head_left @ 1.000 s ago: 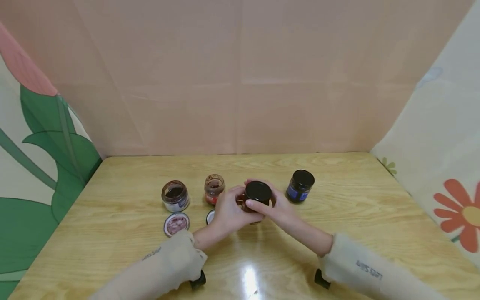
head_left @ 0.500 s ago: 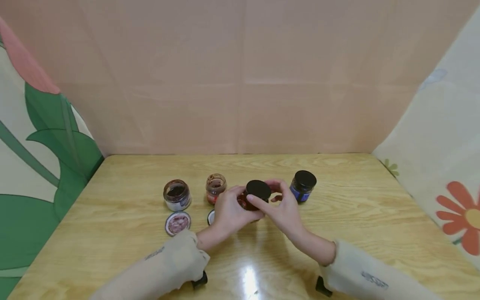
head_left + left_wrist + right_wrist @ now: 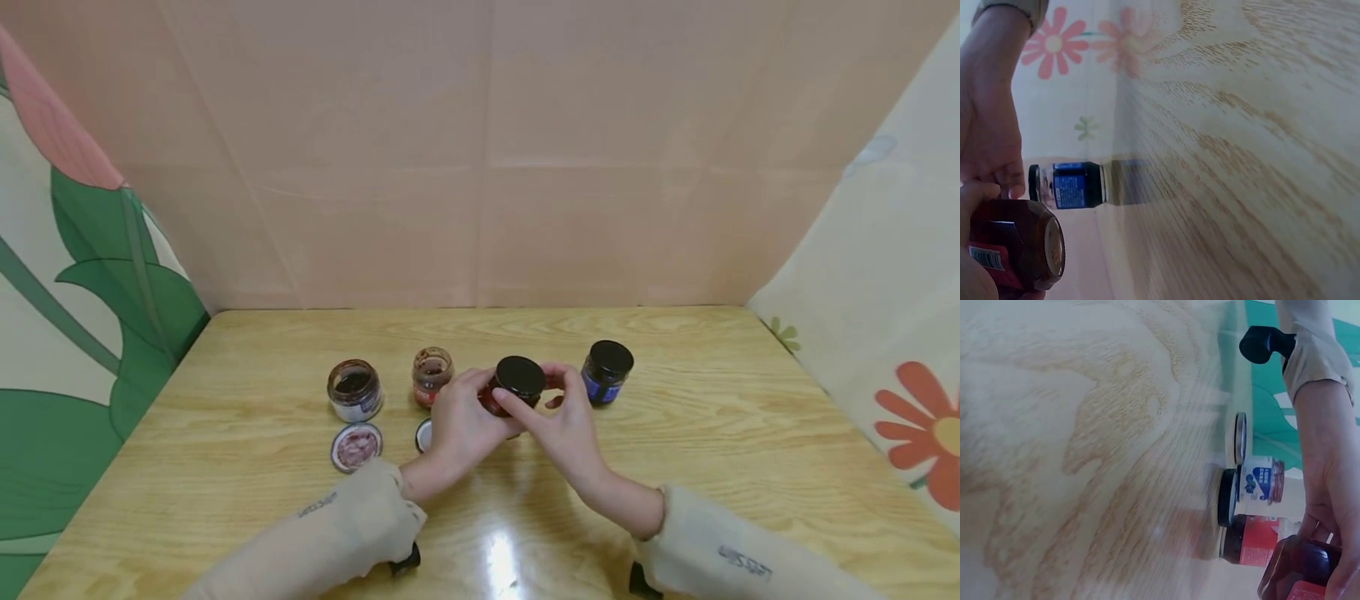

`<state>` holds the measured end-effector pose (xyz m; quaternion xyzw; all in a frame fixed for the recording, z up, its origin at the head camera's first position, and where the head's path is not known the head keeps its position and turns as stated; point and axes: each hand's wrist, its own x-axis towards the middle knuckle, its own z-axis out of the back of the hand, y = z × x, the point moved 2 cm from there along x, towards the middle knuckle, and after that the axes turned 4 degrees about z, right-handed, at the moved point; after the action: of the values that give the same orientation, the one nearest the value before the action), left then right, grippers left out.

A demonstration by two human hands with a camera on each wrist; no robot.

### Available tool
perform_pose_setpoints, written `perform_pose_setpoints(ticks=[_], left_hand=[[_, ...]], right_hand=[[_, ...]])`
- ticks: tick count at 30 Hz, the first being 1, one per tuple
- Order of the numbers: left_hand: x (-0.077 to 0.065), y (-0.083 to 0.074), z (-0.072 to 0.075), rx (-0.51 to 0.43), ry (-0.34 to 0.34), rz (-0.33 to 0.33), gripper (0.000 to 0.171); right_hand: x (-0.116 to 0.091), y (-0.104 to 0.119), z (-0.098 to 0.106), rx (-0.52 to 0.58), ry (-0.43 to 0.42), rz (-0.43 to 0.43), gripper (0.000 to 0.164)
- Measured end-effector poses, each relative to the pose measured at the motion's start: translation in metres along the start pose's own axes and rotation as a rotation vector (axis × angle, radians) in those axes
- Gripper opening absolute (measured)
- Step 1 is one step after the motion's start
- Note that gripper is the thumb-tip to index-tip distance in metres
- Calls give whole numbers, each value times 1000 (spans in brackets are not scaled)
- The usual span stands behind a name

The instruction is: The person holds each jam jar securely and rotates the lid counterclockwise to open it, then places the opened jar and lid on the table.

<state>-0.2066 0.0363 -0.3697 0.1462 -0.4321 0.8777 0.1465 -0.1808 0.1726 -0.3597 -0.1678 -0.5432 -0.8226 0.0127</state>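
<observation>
Near the middle of the table my left hand (image 3: 463,423) grips a dark red glass jar (image 3: 1022,240) with a black lid (image 3: 521,377). In the left wrist view the jar's base shows apart from the tabletop, and a barcode label lies on its side. My right hand (image 3: 566,429) pinches the lid's rim, thumb at the near edge and curled fingers on the right side. The right wrist view has the same jar's red label, with part of the jar cut off by the frame. Most of the jar's body is hidden by the hands in the head view.
An uncapped dark jam jar (image 3: 354,392) and a red-labelled uncapped jar (image 3: 432,379) stand to the left. Before them lie a stained lid (image 3: 356,447) and another lid (image 3: 423,435), partly hidden. A blue-labelled jar (image 3: 607,373) with a black lid stands right of my hands.
The right hand's fingers have come from around the jar's far side to the lid's right side, with the wrist turned. The left hand keeps its grip, and the jar has shifted slightly.
</observation>
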Motion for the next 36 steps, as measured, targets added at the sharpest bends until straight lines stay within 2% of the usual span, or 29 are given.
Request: perform_pose_setpoints(ticks=[6, 12, 18, 24, 29, 32, 36], left_hand=[[1, -1, 0, 32, -8, 1, 42], [1, 1, -1, 44, 16, 1, 42], [0, 3, -1, 28, 33, -15, 48], [-1, 5, -1, -8, 43, -16, 43], [-1, 5, -1, -3, 40, -8, 43], [-1, 4, -1, 8, 41, -4, 42], [-1, 3, -1, 16, 49, -4, 42]], right_hand=[[2, -1, -3, 9, -20, 6, 59], [6, -3, -4, 3, -25, 18, 55], [7, -5, -2, 8, 15, 43, 50], [7, -8, -1, 56, 89, 30, 47], [5, -7, -2, 51, 140, 68, 49], [4, -6, -2, 55, 152, 82, 49], [5, -7, -3, 74, 153, 53, 53]])
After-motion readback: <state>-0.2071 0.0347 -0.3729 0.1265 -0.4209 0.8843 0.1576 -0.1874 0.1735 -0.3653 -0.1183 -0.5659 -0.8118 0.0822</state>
